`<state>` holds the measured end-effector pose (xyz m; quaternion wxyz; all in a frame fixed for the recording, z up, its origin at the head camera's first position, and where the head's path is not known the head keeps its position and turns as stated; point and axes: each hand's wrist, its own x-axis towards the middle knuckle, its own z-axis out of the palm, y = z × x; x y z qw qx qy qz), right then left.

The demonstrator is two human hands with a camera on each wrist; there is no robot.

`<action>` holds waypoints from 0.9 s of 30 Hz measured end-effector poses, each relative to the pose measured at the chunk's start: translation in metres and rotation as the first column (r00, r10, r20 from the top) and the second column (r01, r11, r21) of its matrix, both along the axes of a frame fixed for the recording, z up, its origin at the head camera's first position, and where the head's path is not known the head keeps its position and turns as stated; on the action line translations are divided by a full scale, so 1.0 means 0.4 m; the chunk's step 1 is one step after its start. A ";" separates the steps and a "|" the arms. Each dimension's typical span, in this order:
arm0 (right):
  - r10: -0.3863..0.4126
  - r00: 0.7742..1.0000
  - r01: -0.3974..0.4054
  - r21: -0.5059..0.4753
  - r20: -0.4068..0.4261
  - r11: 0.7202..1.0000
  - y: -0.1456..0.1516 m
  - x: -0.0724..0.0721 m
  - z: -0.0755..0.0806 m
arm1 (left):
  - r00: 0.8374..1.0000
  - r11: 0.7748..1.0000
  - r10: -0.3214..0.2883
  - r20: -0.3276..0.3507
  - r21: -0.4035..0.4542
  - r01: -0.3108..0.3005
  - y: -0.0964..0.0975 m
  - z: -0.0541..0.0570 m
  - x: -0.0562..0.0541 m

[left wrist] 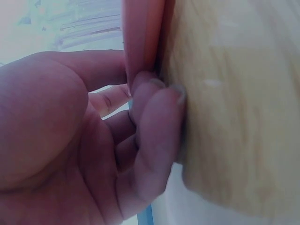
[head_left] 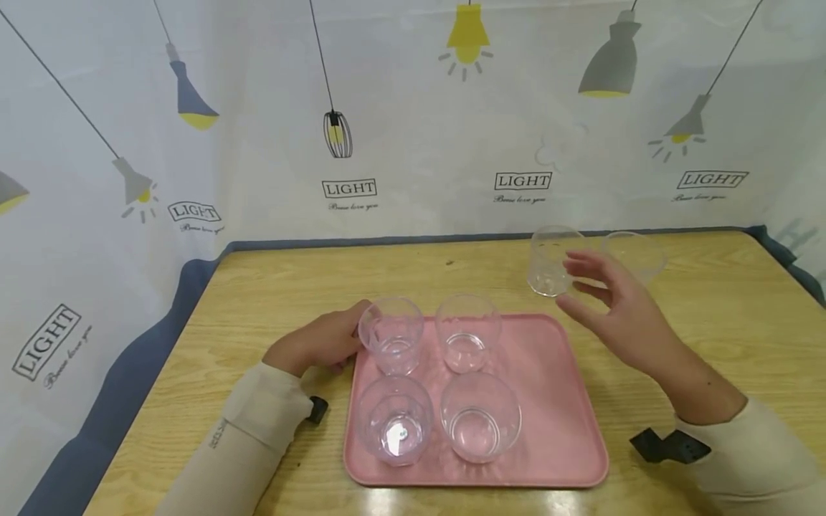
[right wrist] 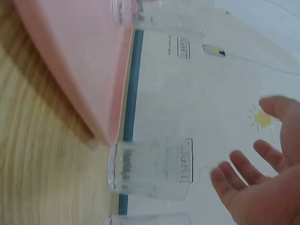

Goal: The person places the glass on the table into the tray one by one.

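A pink tray lies on the table and bears clear plastic cups in two rows, among them a front left cup and a back right cup. At the tray's left edge, my left hand grips the rim. In the left wrist view its thumb and curled fingers pinch the tray's edge. My right hand is raised beside a clear cup behind the tray. Its fingers are spread and hold nothing; that cup stands apart from them in the right wrist view.
Another clear cup stands farther right at the back, partly behind my right hand. The wooden table ends against a white curtain printed with lamps.
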<state>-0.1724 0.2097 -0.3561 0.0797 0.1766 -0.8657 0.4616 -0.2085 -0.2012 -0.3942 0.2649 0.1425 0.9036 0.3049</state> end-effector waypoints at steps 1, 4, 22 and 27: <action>-0.058 0.998 0.058 -0.017 -0.024 0.998 0.014 -0.003 0.000 | 1.000 1.000 0.000 -0.002 0.000 0.000 0.000 0.000 0.001; -0.211 0.975 0.209 -0.041 -0.063 0.977 0.050 -0.013 -0.002 | 1.000 1.000 -0.002 -0.002 0.002 0.002 0.000 -0.003 0.002; -0.291 0.942 0.295 -0.002 0.165 0.955 0.180 -0.084 -0.036 | 1.000 1.000 -0.007 -0.004 -0.003 0.007 -0.001 -0.003 -0.001; -0.267 0.937 0.276 -0.007 0.225 0.961 0.201 -0.096 -0.051 | 1.000 1.000 -0.011 -0.015 0.001 0.011 0.002 -0.002 -0.003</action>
